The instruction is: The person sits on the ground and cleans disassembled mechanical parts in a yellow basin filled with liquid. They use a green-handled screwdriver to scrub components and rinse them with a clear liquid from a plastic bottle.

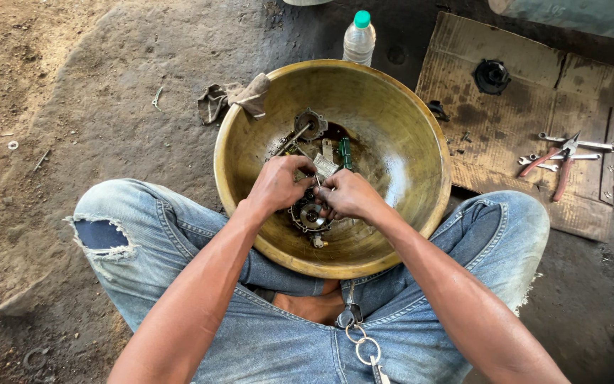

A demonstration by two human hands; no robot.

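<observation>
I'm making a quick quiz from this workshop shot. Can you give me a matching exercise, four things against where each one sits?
Things:
1. plastic bottle
2. pliers
3. rag
4. metal part

Places:
A. draped at the bowl's upper left rim
B. inside the bowl, under the left hand and right hand
C. standing on the ground beyond the bowl
D. on the cardboard sheet, beside the wrenches

Pairs: 1-C, 2-D, 3-A, 4-B
</observation>
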